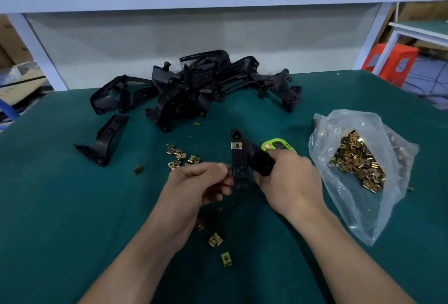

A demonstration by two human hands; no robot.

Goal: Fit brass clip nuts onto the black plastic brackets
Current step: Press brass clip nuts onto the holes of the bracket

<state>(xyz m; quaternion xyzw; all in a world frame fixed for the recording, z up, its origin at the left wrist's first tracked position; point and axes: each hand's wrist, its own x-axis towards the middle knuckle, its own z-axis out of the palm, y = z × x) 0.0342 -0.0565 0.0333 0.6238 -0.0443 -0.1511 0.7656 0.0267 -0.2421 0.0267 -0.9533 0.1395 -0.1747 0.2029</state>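
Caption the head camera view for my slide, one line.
Right hand holds a black bracket with one fitted clip nut; left hand pinches a second clip nut at its edge.

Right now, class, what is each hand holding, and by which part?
The right hand holds the black bracket by its thick side arm. The left hand pinches a brass clip nut against the bracket's edge.

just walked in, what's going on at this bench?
A person is fitting clip nuts. The right hand grips a black bracket; the left hand pinches a brass clip nut against its edge. One fitted nut already sits near the bracket's top. Loose nuts lie on the green mat, more in the plastic bag; a pile of brackets waits behind.
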